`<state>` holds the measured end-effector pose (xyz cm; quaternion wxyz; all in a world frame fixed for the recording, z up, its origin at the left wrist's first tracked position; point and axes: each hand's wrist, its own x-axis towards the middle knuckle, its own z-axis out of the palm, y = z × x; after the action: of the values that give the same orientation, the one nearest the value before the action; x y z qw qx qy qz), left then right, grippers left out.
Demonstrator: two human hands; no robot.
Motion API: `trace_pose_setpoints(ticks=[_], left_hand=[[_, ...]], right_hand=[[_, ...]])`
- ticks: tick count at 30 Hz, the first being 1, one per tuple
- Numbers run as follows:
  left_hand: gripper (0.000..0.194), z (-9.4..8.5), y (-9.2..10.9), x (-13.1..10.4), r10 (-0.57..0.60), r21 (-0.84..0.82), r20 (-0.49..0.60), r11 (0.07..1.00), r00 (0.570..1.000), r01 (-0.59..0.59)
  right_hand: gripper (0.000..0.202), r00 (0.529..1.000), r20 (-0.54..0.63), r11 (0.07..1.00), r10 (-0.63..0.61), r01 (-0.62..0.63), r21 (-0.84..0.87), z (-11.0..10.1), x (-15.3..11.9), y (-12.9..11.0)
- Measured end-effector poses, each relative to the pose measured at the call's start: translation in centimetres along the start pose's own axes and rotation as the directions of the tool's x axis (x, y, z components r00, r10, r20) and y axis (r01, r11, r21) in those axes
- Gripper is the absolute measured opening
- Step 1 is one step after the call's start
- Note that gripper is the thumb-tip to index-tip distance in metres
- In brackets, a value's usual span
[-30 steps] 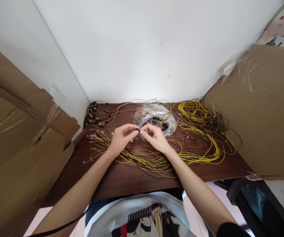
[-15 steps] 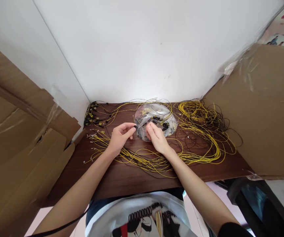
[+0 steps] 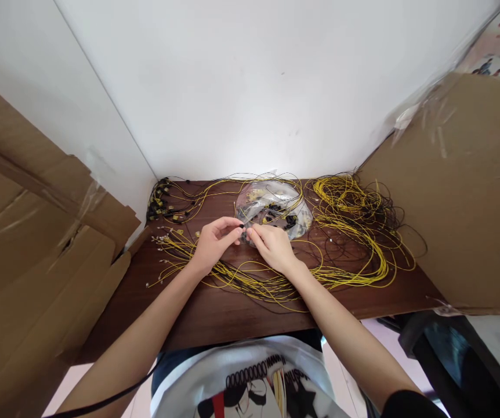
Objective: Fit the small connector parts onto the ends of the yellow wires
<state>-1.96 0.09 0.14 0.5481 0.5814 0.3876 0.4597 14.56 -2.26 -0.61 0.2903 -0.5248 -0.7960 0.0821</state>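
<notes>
Between its thumb and index finger, my left hand [image 3: 217,242] pinches a small black part [image 3: 242,226]. Close beside it on the right, my right hand [image 3: 271,245] has its fingers pressed together near that part; whatever they hold is too small to make out. Just behind both hands lies a clear plastic bag [image 3: 300,216] with black and yellow small pieces in it. A long bundle of yellow and black wires [image 3: 250,284] runs under and in front of my hands, its tipped ends fanned out at the left.
A tangled coil of yellow and black wires [image 3: 341,194] lies at the right. Wires with black connectors [image 3: 160,203] sit at the back left. Cardboard walls [image 3: 454,191] flank the brown table [image 3: 215,322], with a white wall behind.
My right hand has moved left and slightly nearer to me, from over the bag to beside my left hand. My left hand still pinches the black part.
</notes>
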Motion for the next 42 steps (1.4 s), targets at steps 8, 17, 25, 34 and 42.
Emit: trace_pose_setpoints(ticks=[8,17,25,34,42], left_hand=[[0.022,0.25,0.08,-0.11,0.046,0.017,-0.005,0.999,0.999,-0.046],[0.01,0.24,-0.28,-0.34,0.243,0.229,0.1,0.938,0.965,-0.26],[0.008,0.48,0.15,-0.65,0.441,0.404,0.161,0.786,0.883,-0.467],[0.007,0.31,-0.21,-0.53,0.513,0.432,0.196,0.72,0.835,-0.544],[0.007,0.37,-0.14,-0.67,0.526,0.455,0.193,0.7,0.828,-0.551]], right_hand=[[0.034,0.999,-0.008,0.981,-0.048,0.045,-0.19,0.3,-0.04,-0.07],[0.032,0.998,-0.011,0.959,-0.067,0.062,-0.277,0.42,-0.04,-0.18],[0.022,0.997,0.058,0.956,-0.052,0.067,-0.286,0.31,0.03,-0.41],[0.022,0.987,0.159,0.958,-0.017,0.062,-0.28,-0.13,-0.02,-0.91],[0.023,0.986,0.166,0.965,-0.034,0.075,-0.252,0.02,0.01,-0.73]])
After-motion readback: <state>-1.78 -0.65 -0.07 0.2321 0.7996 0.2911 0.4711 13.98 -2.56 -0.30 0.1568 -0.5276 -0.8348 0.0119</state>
